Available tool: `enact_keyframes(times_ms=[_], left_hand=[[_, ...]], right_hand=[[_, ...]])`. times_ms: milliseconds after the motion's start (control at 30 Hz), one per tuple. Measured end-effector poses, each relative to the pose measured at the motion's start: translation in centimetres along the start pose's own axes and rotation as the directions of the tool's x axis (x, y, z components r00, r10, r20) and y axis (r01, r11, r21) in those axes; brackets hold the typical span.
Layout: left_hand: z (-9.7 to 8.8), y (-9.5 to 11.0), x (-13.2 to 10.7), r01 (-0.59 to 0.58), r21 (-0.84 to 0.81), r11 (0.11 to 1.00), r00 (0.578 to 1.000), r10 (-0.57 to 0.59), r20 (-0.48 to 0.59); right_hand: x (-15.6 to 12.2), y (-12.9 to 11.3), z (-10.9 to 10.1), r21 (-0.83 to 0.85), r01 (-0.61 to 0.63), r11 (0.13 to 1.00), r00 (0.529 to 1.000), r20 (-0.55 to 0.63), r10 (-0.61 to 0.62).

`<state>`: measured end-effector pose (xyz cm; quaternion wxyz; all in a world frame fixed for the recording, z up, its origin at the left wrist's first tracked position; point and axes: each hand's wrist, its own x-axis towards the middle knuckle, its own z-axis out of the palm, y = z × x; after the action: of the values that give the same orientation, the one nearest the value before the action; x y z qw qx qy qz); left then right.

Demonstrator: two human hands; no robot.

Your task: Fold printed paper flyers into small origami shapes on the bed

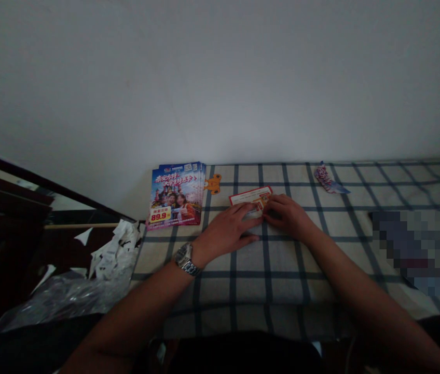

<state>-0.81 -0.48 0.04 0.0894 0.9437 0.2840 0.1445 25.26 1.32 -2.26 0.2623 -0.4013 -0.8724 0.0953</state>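
A folded flyer (pixel 249 195) with a red border and printed text lies on the checked cloth in front of me. My left hand (pixel 230 228), wearing a metal watch (pixel 187 258) on its wrist, rests with fingers stretched out over the flyer's near edge. At the right end of the flyer, my right hand (pixel 285 214) has its fingers and thumb pinched together on the paper. Part of the flyer is hidden beneath my fingers. To the left lies a stack of colourful flyers (pixel 177 195) with a castle picture and "89.9" printed on top.
A checked cloth (pixel 220 285) covers the surface, which meets a pale wall (pixel 220 83). A folded, crinkled paper piece (pixel 327 179) lies at back right, a blurred dark item (pixel 410 249) at right. Torn white paper (pixel 117 246) and clear plastic (pixel 68 296) are at lower left.
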Motion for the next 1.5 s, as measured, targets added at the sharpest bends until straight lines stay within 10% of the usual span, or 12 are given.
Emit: enact_keyframes(times_ms=[1500], left_hand=[[-0.55, 0.31, 0.18, 0.011, 0.04, 0.999, 0.999, -0.013, 0.048]], right_hand=[[0.06, -0.65, -0.46, -0.006, -0.009, 1.0, 1.0, 0.029, 0.009]])
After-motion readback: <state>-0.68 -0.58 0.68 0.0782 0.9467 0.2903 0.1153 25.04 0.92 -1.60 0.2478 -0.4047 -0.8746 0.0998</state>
